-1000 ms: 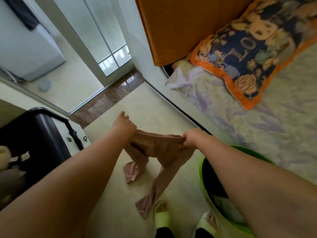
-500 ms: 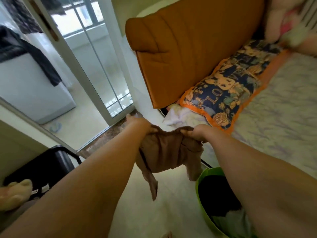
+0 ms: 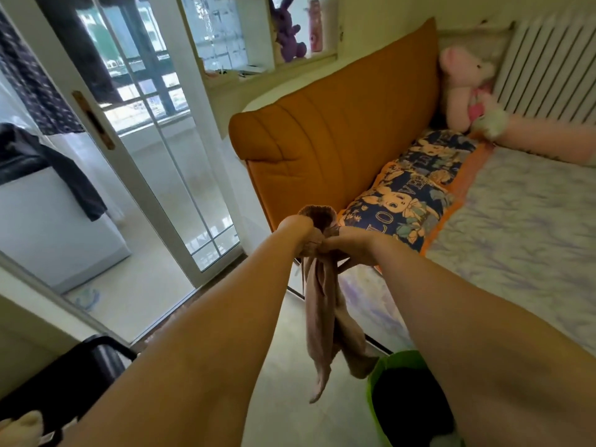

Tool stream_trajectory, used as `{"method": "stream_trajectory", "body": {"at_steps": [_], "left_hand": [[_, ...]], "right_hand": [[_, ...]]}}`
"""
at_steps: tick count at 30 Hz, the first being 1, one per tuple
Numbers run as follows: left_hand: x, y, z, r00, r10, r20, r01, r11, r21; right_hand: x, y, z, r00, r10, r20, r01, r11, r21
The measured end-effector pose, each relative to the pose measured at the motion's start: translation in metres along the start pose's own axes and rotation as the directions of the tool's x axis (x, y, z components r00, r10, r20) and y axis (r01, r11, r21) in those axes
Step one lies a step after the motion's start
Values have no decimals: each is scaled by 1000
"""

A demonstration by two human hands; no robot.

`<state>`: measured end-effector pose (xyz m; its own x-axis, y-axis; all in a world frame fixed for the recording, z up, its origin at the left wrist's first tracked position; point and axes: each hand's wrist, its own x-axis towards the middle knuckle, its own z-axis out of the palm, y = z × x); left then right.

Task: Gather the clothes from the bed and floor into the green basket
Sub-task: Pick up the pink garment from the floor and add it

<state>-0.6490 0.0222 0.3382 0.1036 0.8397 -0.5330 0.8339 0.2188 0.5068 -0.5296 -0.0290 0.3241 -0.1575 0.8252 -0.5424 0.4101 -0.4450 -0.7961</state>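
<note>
Green basket [image 3: 374, 379] holds dark clothes; left hand [image 3: 303, 235] and right hand [image 3: 350, 245] grip brown garment [image 3: 322, 317]

Orange headboard [image 3: 338, 133]; patterned pillow [image 3: 409, 195] against it. Pink plush [image 3: 464, 88] by radiator [image 3: 548, 66]. Purple plush [image 3: 288, 30] on windowsill.

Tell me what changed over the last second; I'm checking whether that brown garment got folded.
The left hand and right hand came together, doubling the brown garment, which was stretched between them before. It rose clear of the floor and now hangs beside the green basket. Both hands keep their grip; it is not in the basket yet.
</note>
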Motion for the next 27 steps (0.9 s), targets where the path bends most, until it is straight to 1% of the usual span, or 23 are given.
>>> {"method": "stream_trajectory", "body": {"at_steps": [1, 2, 3, 5, 6, 7, 8, 9, 10, 11, 12, 13, 14, 15, 16, 17, 18, 19, 21, 22, 24, 25, 27], "left_hand": [[-3, 1, -1, 999, 47, 0, -47, 998, -42], [-1, 4, -2, 997, 79, -27, -81, 989, -124], [3, 1, -2, 998, 47, -49, -57, 970, -237], [5, -2, -1, 997, 59, -58, -75, 936, -344], [5, -4, 0, 996, 80, -33, -86, 916, -392], [7, -6, 1, 993, 121, 4, -108, 900, -423], [7, -11, 2, 987, 162, 21, -136, 884, -447], [14, -16, 3, 978, 209, 10, -180, 866, -467], [22, -24, 5, 968, 248, -40, -237, 853, -465], [33, -33, 7, 956, 278, -96, -293, 866, -405], [44, -42, 10, 943, 310, -117, -331, 901, -279], [55, -53, 15, 943, 321, -82, -330, 933, -143], [61, -62, 20, 953, 301, -12, -302, 953, -27], [69, -67, 27, 961, 269, 69, -273, 961, 49], [83, -73, 34, 964, 238, 119, -250, 963, 101], [75, -70, 36, 962, 220, 162, -239, 965, 110], [64, -63, 36, 959, 213, 186, -230, 971, 71], [64, -58, 39, 955, 219, 198, -225, 974, 7], [56, -51, 42, 948, 269, 172, -263, 963, -60], [57, -50, 44, 949, 269, 166, -263, 963, -57], [53, -50, 47, 952, 231, 199, -220, 973, -76], [54, -49, 50, 947, 225, 227, -202, 972, -120], [55, -51, 59, 932, 224, 284, -177, 967, -181]], "right_hand": [[1, 0, -2, 1000, -20, -14, 20, 1000, -4], [0, -2, -2, 999, -36, -23, 36, 999, -7], [0, -3, -2, 998, -54, -21, 54, 999, -4], [1, -4, 1, 995, -96, -28, 93, 992, -80], [1, -4, 0, 990, -124, -74, 111, 981, -157], [5, -2, -2, 973, -165, -159, 126, 965, -231], [5, -2, -4, 949, -192, -249, 124, 956, -265], [7, 0, -8, 927, -196, -320, 126, 966, -228], [6, 0, -11, 916, -187, -354, 136, 977, -164], [7, 0, -14, 913, -181, -365, 156, 983, -96], [4, -3, -16, 922, -170, -349, 171, 985, -28], [3, -6, -19, 937, -164, -307, 186, 981, 45], [0, -11, -22, 957, -160, -242, 189, 976, 103], [0, -14, -26, 972, -157, -172, 184, 971, 152], [-3, -19, -28, 983, -152, -103, 170, 967, 188], [-3, -21, -30, 988, -148, -52, 156, 960, 234], [-4, -24, -32, 989, -145, -42, 150, 944, 295], [-5, -25, -33, 988, -139, -61, 152, 917, 370], [-9, -31, -35, 977, -140, -163, 204, 843, 499], [-11, -34, -38, 965, -153, -212, 247, 801, 545], [-11, -37, -47, 941, -204, -272, 333, 714, 616], [-11, -37, -54, 929, -218, -299, 367, 660, 656], [-14, -39, -65, 904, -214, -370, 424, 559, 712]]}}
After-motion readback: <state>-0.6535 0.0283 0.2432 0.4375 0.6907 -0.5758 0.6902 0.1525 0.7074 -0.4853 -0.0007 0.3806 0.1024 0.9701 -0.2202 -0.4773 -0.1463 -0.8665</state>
